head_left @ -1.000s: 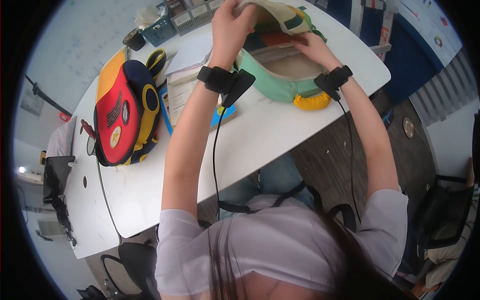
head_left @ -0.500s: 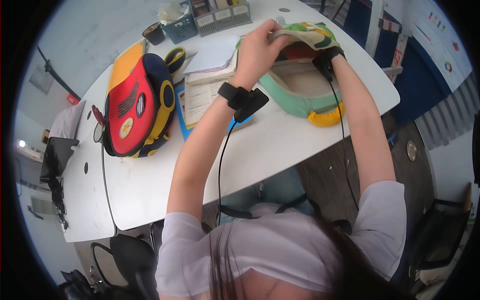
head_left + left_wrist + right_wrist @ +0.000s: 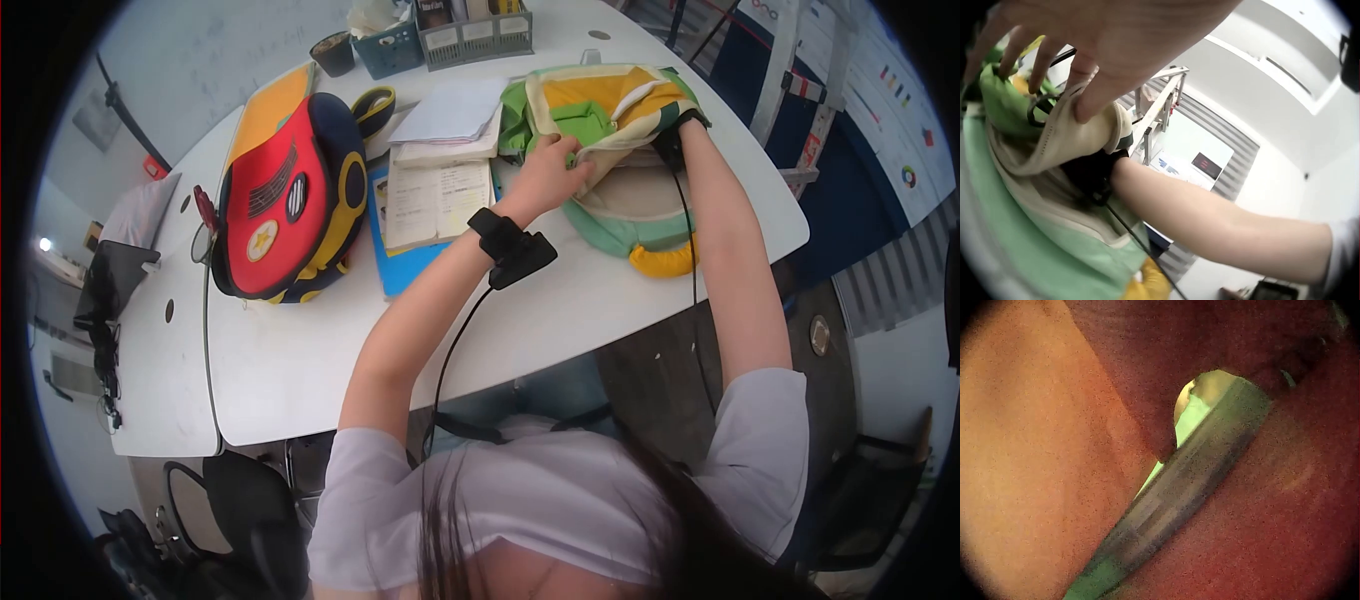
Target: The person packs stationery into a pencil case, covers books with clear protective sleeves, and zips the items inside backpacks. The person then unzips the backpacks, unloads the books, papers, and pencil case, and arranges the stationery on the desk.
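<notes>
A child's green backpack with a yellow handle-like piece lies unzipped on the table. My left hand pinches the edge of its cream-lined flap, thumb on the near side and fingers behind it, lifting it so the yellow and green side shows. My right forearm reaches in under that flap, and the right hand is hidden inside in the head view. Dim in the right wrist view are reddish surfaces and a grey-green strip; I cannot tell what that hand touches there.
Left of the green backpack lie an open book, loose papers and a blue folder. A red and navy backpack stands farther left. Baskets and a dark pot stand at the back.
The left hand has come down and nearer with the flap edge, turning its yellow and green side into view. The right hand has slid deeper, out of sight inside the backpack.
</notes>
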The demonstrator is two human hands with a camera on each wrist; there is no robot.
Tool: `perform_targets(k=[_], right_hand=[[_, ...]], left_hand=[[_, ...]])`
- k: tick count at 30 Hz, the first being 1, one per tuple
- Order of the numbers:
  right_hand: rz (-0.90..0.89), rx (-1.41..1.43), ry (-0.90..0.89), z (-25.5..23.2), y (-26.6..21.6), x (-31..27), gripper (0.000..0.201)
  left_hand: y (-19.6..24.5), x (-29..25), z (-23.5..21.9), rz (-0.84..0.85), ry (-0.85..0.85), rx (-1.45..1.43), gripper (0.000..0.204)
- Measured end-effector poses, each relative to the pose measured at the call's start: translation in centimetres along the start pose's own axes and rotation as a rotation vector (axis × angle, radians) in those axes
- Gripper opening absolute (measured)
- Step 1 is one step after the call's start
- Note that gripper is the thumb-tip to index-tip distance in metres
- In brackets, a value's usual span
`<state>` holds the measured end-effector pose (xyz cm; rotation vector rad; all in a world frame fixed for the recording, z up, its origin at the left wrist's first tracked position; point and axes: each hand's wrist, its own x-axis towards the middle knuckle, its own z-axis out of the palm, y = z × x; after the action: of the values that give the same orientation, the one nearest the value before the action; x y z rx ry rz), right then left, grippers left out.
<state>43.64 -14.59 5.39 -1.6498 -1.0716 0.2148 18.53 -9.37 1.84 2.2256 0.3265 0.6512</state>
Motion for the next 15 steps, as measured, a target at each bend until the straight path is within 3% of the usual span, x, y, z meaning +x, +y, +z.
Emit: perform_targets(k=[4, 7, 9, 14, 15], right_hand=[[0.109, 0.124, -0.010, -0.3, 0.1, -1.0, 0.038], [0.190, 0.226, -0.012, -1.2, 0.8, -0.5, 0.038], [0.249, 0.294, -0.007, -1.6, 0.8, -1.3, 0.038], [0.369, 0.461, -0.003, 2.0, -1.1, -3.0, 0.038], [0.392, 0.497, -0.003, 2.4, -1.4, -3.0, 0.038]], left_hand=[[-1.4, 1.4, 1.3, 0.021, 0.101, -0.155, 0.031], [0.8, 2.1, -0.2, 0.004, 0.128, -0.233, 0.038], [1.8, 2.8, -0.6, 0.112, 0.170, -0.380, 0.038], [1.4, 3.0, 0.0, 0.121, 0.195, -0.394, 0.035], [1.5, 2.6, -0.6, 0.058, 0.087, -0.317, 0.034]])
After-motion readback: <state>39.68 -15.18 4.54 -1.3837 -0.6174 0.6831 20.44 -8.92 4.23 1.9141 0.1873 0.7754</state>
